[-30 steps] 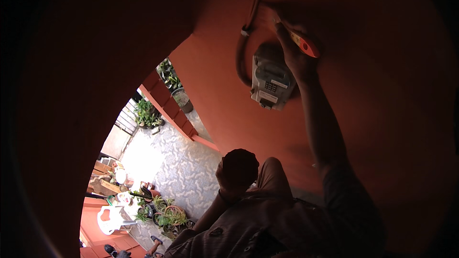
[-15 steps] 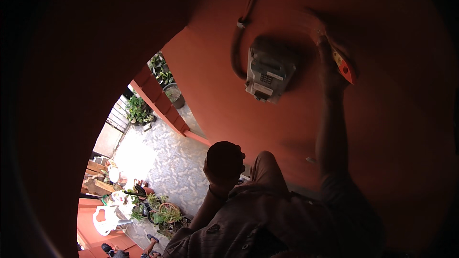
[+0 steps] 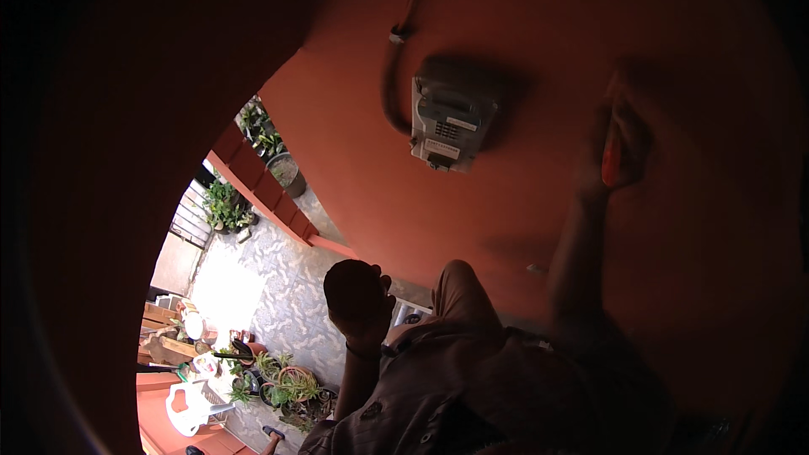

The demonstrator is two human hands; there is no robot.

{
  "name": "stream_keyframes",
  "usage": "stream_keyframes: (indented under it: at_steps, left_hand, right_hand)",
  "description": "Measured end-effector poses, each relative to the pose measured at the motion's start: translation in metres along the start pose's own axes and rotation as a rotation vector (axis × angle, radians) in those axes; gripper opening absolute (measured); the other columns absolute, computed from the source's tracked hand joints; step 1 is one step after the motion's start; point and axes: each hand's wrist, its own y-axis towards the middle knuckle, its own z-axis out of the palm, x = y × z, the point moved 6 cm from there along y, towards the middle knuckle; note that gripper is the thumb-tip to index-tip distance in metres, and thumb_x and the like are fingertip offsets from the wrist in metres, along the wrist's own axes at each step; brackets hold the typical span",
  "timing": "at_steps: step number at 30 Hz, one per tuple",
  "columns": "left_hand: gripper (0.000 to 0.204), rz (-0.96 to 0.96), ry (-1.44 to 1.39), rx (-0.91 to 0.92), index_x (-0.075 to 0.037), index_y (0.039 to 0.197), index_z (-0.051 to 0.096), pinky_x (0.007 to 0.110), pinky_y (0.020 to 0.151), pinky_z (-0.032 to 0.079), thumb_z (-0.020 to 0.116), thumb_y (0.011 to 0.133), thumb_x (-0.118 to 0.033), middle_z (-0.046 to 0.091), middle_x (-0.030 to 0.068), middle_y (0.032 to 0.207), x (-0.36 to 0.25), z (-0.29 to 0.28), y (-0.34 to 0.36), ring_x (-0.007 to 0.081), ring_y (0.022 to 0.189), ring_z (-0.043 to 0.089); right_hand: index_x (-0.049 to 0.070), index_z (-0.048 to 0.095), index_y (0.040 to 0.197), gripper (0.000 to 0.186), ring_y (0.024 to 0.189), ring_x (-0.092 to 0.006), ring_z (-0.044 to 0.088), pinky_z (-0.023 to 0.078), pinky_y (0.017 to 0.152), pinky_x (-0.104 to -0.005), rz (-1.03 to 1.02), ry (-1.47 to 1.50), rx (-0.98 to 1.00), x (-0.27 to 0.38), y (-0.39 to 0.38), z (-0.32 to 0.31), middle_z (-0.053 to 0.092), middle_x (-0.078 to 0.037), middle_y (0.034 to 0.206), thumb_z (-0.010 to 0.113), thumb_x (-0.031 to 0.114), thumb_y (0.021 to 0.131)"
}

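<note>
My right hand [image 3: 624, 139] is closed on a paintbrush [image 3: 610, 156] with a red-orange handle, its bristle end against the red-brown wall [image 3: 539, 109], to the right of a grey keypad meter box [image 3: 447, 135]. A conduit pipe [image 3: 392, 84] runs down the wall to the box's left side. Lower in the middle, my left hand [image 3: 371, 320] is closed around a dark round container [image 3: 350, 291], seen from above in shadow. My knee [image 3: 459, 282] is bent beside it.
Below left are a patterned tiled floor [image 3: 286, 295], potted plants [image 3: 286, 383], a white plastic chair [image 3: 185, 413], stacked boards [image 3: 164, 329], a gate [image 3: 190, 215] and a red low wall [image 3: 261, 194]. Another person's leg [image 3: 271, 442] shows at the bottom edge.
My right hand with the brush has moved right and down along the wall, away from above the box. The view has shifted, and my left hand with the container sits further left.
</note>
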Motion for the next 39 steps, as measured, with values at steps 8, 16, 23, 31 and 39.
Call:
stream_keyframes:
  at_steps: [8,16,23,31,39]
  left_hand:
    - [0.064,-0.039,0.006,0.036,-0.006,0.148,0.051,0.053,0.098,0.054,0.054,0.101,-0.049,0.055,0.0231,0.149,0.013,0.007,0.004,0.0421,0.125,0.057]
    - [0.07,-0.086,-0.029,0.091,-0.009,0.151,0.049,0.053,0.098,0.053,0.059,0.098,-0.054,0.049,0.0209,0.154,0.017,-0.001,0.011,0.0385,0.128,0.051]
    - [0.058,-0.062,0.133,-0.01,-0.015,0.149,0.048,0.043,0.09,0.053,0.056,0.102,-0.049,0.048,0.0162,0.145,0.021,0.014,0.012,0.0314,0.124,0.051]
    - [0.062,0.02,0.303,0.031,-0.011,0.148,0.05,0.047,0.093,0.052,0.06,0.099,-0.048,0.048,0.0189,0.149,0.006,-0.006,0.004,0.0348,0.124,0.051]
    - [0.058,-0.146,0.171,0.071,-0.012,0.146,0.05,0.046,0.092,0.052,0.061,0.098,-0.041,0.051,0.0172,0.144,0.033,0.015,0.019,0.0334,0.122,0.052]
  right_hand:
    - [0.01,0.069,0.097,0.036,0.098,-0.029,0.066,0.06,0.079,-0.0417,0.245,0.165,0.377,0.042,0.003,0.114,0.067,-0.007,0.103,0.085,0.008,0.064]
    - [0.01,0.065,0.092,0.036,0.086,-0.0294,0.071,0.061,0.076,-0.0402,0.092,0.389,0.448,0.112,0.036,0.129,0.069,-0.01,0.093,0.086,0.0,0.065]
    - [0.002,0.07,0.098,0.016,0.079,-0.0137,0.069,0.056,0.066,-0.028,0.5,0.529,0.089,-0.033,0.007,0.055,0.073,-0.006,0.093,0.083,0.005,0.09]
    - [0.003,0.07,0.1,0.012,0.085,-0.0181,0.07,0.059,0.075,-0.0331,0.782,0.49,-0.173,-0.104,-0.003,-0.028,0.073,-0.007,0.098,0.074,-0.004,0.091]
    - [0.014,0.068,0.106,0.03,0.092,-0.0217,0.07,0.059,0.068,-0.0328,0.371,0.344,0.453,0.025,-0.013,0.065,0.071,-0.005,0.101,0.082,0.005,0.081]
